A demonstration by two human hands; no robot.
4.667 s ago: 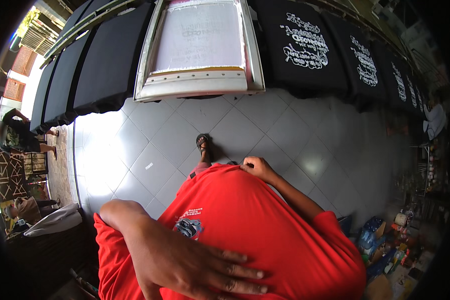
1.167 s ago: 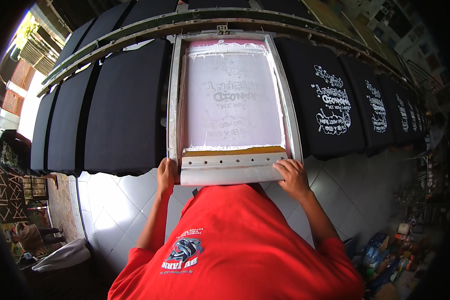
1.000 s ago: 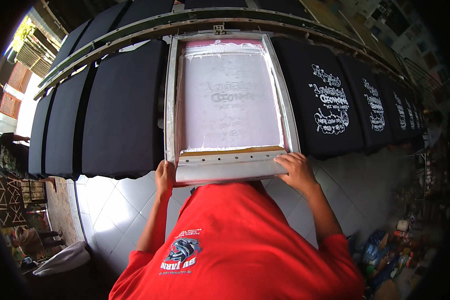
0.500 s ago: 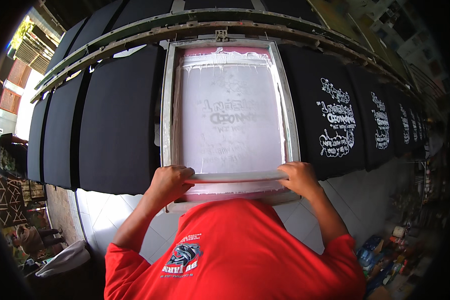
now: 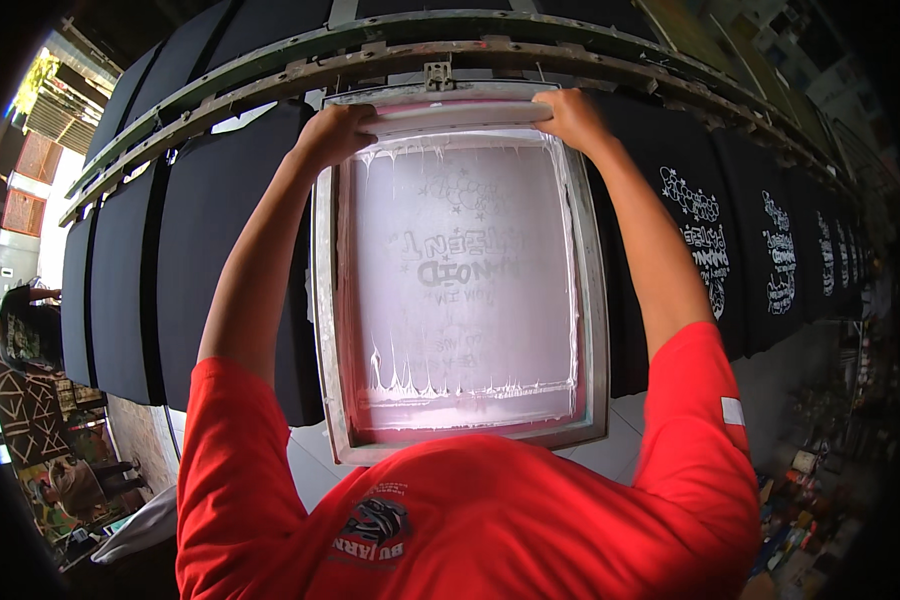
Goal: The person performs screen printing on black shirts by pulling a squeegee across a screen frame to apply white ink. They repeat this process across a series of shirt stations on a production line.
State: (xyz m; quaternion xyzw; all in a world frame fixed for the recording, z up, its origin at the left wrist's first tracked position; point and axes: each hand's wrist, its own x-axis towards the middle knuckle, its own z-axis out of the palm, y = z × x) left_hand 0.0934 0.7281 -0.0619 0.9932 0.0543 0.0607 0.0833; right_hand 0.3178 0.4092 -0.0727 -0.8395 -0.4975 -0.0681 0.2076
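Note:
A metal-framed printing screen (image 5: 322,300) lies flat over a black shirt, its mesh coated in white ink with a faint mirrored design. A long white squeegee (image 5: 455,113) rests across the screen's far end. My left hand (image 5: 335,130) grips the squeegee's left end and my right hand (image 5: 570,115) grips its right end, both arms stretched forward. My red shirt fills the lower part of the view and hides the screen's near edge.
Plain black shirts (image 5: 200,250) lie on boards to the left, and black shirts with white prints (image 5: 700,250) run to the right. A curved metal rail (image 5: 270,60) spans the far side. Another person (image 5: 20,320) stands far left. Small containers (image 5: 800,500) crowd the lower right.
My hands left the frame's near edge, took the squeegee and pushed it across the mesh to the far end, leaving white ink streaks.

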